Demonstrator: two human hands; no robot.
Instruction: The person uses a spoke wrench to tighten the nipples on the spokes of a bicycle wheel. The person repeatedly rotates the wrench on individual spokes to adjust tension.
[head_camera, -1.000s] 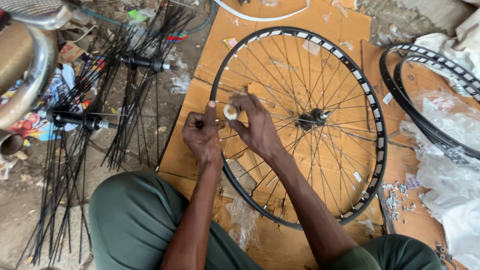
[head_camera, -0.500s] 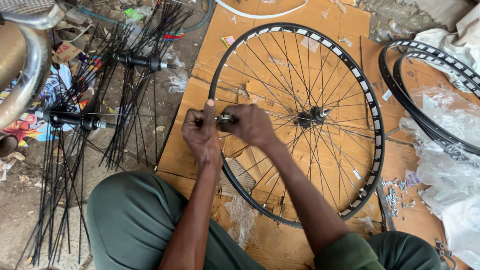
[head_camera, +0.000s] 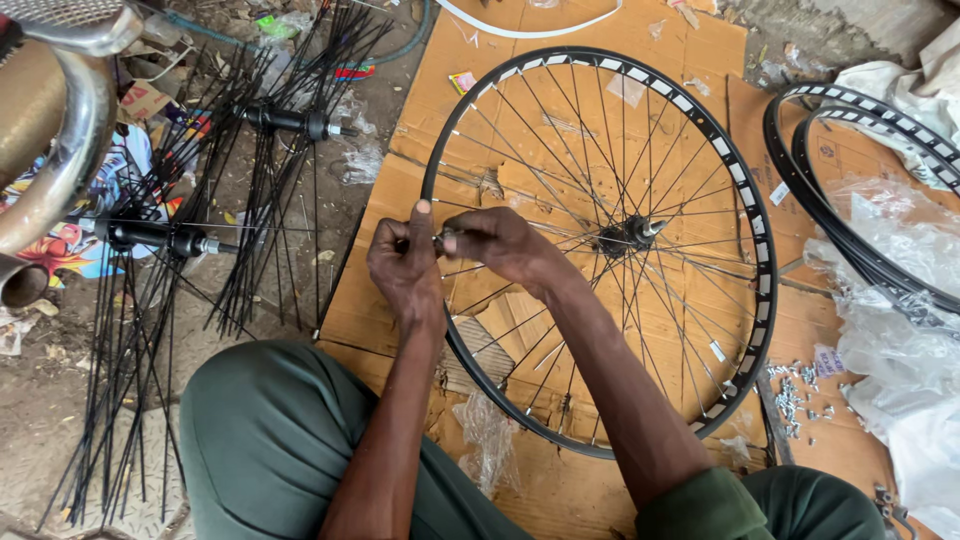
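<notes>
A black bicycle wheel rim (head_camera: 745, 200) with thin black spokes and a centre hub (head_camera: 628, 237) lies flat on brown cardboard (head_camera: 560, 100). My left hand (head_camera: 405, 265) grips the rim's left edge, thumb pointing up. My right hand (head_camera: 495, 242) is closed on a spoke just inside that same spot, its fingertips almost touching the left hand. Whether a small tool sits in the right fingers cannot be told.
Two hubs with loose black spokes (head_camera: 180, 240) fan out on the ground at left. More black rims (head_camera: 850, 180) lie at right beside clear plastic bags (head_camera: 900, 330). Small metal nipples (head_camera: 790, 395) are scattered near the wheel. A chrome tube (head_camera: 60, 150) curves at top left.
My right hand has dropped from above the rim down to the rim's left edge and closed on a spoke. The left hand stays at the rim.
</notes>
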